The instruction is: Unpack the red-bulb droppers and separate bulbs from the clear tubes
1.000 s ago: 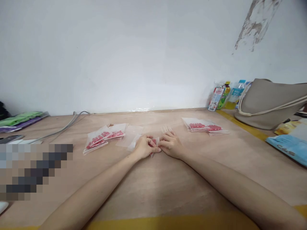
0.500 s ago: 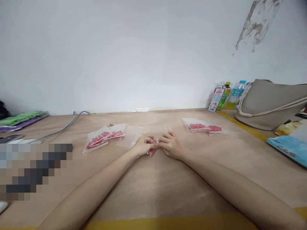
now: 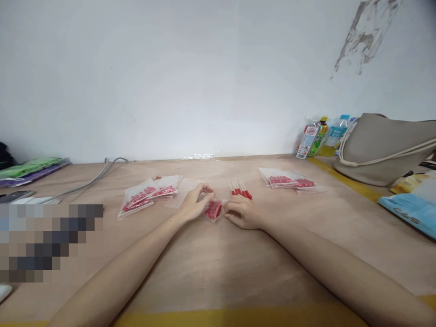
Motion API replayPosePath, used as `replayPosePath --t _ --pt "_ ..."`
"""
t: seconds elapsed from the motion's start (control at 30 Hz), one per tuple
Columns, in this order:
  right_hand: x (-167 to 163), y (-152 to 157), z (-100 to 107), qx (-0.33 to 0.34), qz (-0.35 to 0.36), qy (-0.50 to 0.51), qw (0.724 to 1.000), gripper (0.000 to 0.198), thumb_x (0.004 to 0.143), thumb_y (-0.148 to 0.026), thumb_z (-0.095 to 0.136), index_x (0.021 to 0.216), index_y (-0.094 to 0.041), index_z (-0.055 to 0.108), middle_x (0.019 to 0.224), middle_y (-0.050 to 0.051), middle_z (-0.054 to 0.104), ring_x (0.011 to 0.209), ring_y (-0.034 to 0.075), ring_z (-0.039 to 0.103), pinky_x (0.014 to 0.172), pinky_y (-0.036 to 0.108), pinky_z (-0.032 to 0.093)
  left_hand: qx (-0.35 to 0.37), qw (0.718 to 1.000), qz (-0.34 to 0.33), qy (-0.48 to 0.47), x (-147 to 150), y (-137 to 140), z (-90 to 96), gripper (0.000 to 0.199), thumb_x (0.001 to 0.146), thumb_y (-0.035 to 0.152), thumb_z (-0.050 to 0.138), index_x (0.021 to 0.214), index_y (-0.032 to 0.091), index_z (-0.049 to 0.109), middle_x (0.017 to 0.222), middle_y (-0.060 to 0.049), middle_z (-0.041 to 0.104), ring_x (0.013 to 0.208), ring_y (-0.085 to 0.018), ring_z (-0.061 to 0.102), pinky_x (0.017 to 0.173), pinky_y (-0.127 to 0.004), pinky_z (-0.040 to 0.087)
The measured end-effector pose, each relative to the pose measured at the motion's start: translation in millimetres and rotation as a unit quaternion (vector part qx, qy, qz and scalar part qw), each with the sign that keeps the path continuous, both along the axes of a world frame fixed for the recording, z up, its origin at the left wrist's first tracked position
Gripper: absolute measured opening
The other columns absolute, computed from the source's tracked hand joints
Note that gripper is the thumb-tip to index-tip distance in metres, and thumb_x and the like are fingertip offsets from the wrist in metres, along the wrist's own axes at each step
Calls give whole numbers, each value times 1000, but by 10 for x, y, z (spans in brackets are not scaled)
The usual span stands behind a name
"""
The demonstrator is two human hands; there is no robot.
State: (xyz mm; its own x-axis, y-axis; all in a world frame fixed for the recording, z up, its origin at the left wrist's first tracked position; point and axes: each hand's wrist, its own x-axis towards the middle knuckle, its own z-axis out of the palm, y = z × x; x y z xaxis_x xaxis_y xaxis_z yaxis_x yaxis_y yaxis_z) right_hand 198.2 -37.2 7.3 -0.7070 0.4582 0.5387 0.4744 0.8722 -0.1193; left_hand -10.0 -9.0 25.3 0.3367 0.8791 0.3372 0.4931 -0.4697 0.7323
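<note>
My left hand [image 3: 192,205] pinches the top of a small clear zip bag [image 3: 213,209] filled with red pieces, which lies flat on the wooden table [image 3: 218,268]. Just to the right of the bag rests my right hand [image 3: 242,213], fingers loosely curled, fingertips at the bag's edge and holding nothing. A few loose red-tipped sticks [image 3: 241,190] lie just beyond my right hand. Empty clear bags [image 3: 185,190] sit under and behind my left hand.
Filled bags are stacked at the left [image 3: 143,198] and at the right [image 3: 289,180]. A grey cable [image 3: 91,180] runs at the back left. Bottles [image 3: 316,135], a beige bag [image 3: 384,145] and a blue packet [image 3: 410,210] crowd the right side.
My hands have drawn apart from the bag they pressed together. The bag now lies flat with its red contents showing, and the loose red-tipped sticks behind my right hand are uncovered.
</note>
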Motion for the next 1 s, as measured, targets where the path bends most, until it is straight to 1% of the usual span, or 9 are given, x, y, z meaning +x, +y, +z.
replayPosePath --t 0.07,0.13,0.23,0.37,0.47,0.57,0.67,0.87,1.0 --pt "8 -29 -2 -34 -36 40 998 13 82 -21 48 88 -19 60 80 4 62 77 15 51 74 29 35 23 995 -71 64 -107 -78 27 36 79 37 49 111 20 48 114 -6 58 109 -20 52 94 -34 38" --pt "-10 -50 -6 -48 -97 61 992 16 82 -21 48 88 -21 63 76 2 63 77 15 50 76 32 33 44 986 -105 125 -202 -134 16 49 76 37 55 120 20 43 122 -9 53 113 -23 48 97 -37 36" --pt "-76 -68 -16 -42 -160 49 985 16 81 -21 50 82 -24 66 71 1 62 76 16 48 74 33 29 76 976 -114 167 -274 -167 -39 58 71 34 60 124 19 42 126 -10 49 115 -26 45 98 -40 35" --pt "-174 -91 -12 -26 -209 22 977 13 80 -24 52 77 -22 65 74 2 61 77 17 47 70 33 26 104 977 -110 153 -257 -176 -84 56 71 30 59 123 20 43 122 -9 52 112 -24 48 97 -37 36" --pt "-226 -105 3 -48 -237 18 970 15 80 -31 54 73 -19 59 76 3 61 76 16 48 69 32 26 113 978 -103 143 -241 -188 -89 51 73 30 58 121 19 44 119 -8 54 109 -23 50 96 -36 38" --pt "-258 -102 8 -77 -242 12 967 22 81 -36 53 69 -17 53 77 3 59 76 16 48 68 31 27 127 977 -107 136 -243 -194 -94 47 75 31 57 119 19 45 115 -8 56 106 -22 53 94 -34 40" --pt "-270 -93 -3 -103 -229 14 968 20 82 -34 52 70 -17 52 79 3 57 78 16 49 66 29 28 134 976 -114 126 -247 -190 -104 48 75 32 58 120 20 45 115 -8 57 106 -21 53 93 -34 41" --pt "-282 -93 -15 -162 -197 91 963 18 78 -32 57 90 -20 53 88 3 58 82 16 50 68 28 33 128 978 -107 123 -244 -172 -121 46 75 34 58 117 20 47 115 -8 57 106 -22 52 93 -36 41" --pt "-307 -66 -6 -173 -182 76 965 21 78 -35 56 95 -22 56 87 3 60 83 17 52 69 29 35 124 979 -121 112 -245 -164 -131 43 76 33 57 117 21 48 114 -7 58 105 -21 54 92 -35 41"
